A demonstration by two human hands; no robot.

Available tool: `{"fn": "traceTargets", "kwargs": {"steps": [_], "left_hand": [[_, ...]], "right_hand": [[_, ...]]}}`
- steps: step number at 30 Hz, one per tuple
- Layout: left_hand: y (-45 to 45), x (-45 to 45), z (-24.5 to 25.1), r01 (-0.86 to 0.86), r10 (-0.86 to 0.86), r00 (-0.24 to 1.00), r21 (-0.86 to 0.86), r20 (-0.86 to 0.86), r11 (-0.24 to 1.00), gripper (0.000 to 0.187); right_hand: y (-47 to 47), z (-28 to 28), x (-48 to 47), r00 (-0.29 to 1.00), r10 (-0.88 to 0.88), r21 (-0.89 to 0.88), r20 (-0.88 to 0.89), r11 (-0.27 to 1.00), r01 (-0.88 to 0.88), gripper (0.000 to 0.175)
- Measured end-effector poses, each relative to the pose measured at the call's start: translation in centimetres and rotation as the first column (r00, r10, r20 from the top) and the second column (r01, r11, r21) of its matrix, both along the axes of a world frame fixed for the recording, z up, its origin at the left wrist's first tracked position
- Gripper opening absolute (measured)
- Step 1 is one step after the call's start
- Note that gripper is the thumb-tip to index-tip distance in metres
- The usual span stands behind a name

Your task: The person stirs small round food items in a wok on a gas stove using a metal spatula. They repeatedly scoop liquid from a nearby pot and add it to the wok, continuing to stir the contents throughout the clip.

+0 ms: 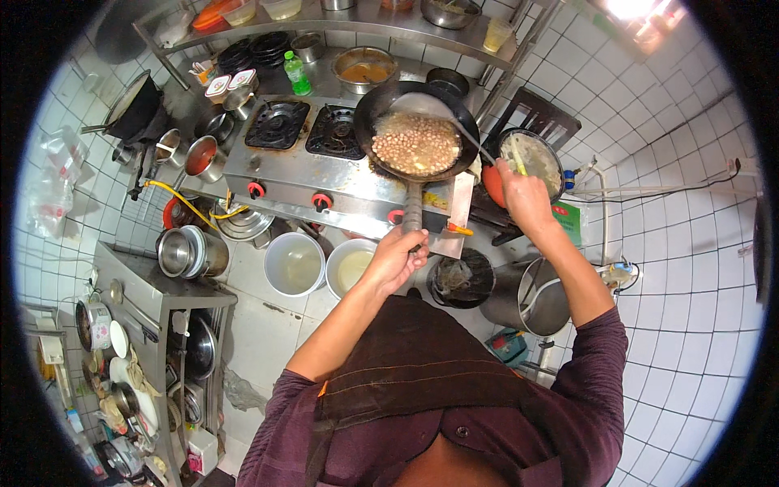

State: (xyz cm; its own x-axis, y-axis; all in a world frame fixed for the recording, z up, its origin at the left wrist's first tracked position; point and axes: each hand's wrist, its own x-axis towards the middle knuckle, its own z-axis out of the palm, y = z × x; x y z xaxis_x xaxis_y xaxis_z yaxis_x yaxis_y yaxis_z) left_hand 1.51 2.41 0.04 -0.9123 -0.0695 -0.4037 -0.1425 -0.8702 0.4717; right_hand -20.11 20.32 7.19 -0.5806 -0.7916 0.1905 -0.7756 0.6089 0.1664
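My left hand [398, 259] grips the handle [413, 210] of a black wok [374, 100] over the right part of the gas stove. Many peanuts [420, 143] lie in bubbling oil in the wok. My right hand [529, 198] holds the thin metal handle of a wok ladle [426, 105], whose broad head is at the far side of the wok, partly veiled by glare. Just behind that hand sits a dark pan [538, 158] of pale, cloudy contents. A yellow handle [517, 155] shows there; I cannot tell which tool it belongs to.
Two bare burners [277, 125] and red knobs [321, 201] are on the stove [274, 173]. A metal bowl of brown liquid [365, 70] and a green bottle [297, 73] stand behind. White buckets [294, 265], a black bin [461, 277] and a steel pot [538, 298] occupy the floor.
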Motion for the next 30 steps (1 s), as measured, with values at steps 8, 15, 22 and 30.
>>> {"fn": "traceTargets", "kwargs": {"steps": [8, 15, 22, 30], "left_hand": [[-0.2, -0.1, -0.1, 0.020, -0.019, 1.000, 0.008, -0.024, 1.000, 0.011], [-0.4, -0.2, -0.4, 0.022, -0.022, 1.000, -0.021, 0.005, 1.000, 0.012], [-0.3, -0.3, -0.1, 0.029, -0.029, 1.000, -0.005, 0.002, 1.000, 0.012], [-0.2, -0.3, 0.1, 0.028, -0.027, 0.999, -0.024, 0.024, 0.999, 0.012]], "right_hand": [[-1.2, -4.4, -2.7, 0.967, -0.200, -0.155, 0.158, 0.962, 0.225, 0.022], [-3.7, -7.5, -0.6, 0.943, -0.060, -0.260, 0.327, 0.954, 0.151, 0.023], [-1.3, -5.7, 2.9, 0.996, 0.040, -0.163, 0.081, 0.986, -0.027, 0.030], [-0.2, -5.4, 0.8, 0.985, -0.167, -0.219, 0.051, 0.960, 0.174, 0.020]]}}
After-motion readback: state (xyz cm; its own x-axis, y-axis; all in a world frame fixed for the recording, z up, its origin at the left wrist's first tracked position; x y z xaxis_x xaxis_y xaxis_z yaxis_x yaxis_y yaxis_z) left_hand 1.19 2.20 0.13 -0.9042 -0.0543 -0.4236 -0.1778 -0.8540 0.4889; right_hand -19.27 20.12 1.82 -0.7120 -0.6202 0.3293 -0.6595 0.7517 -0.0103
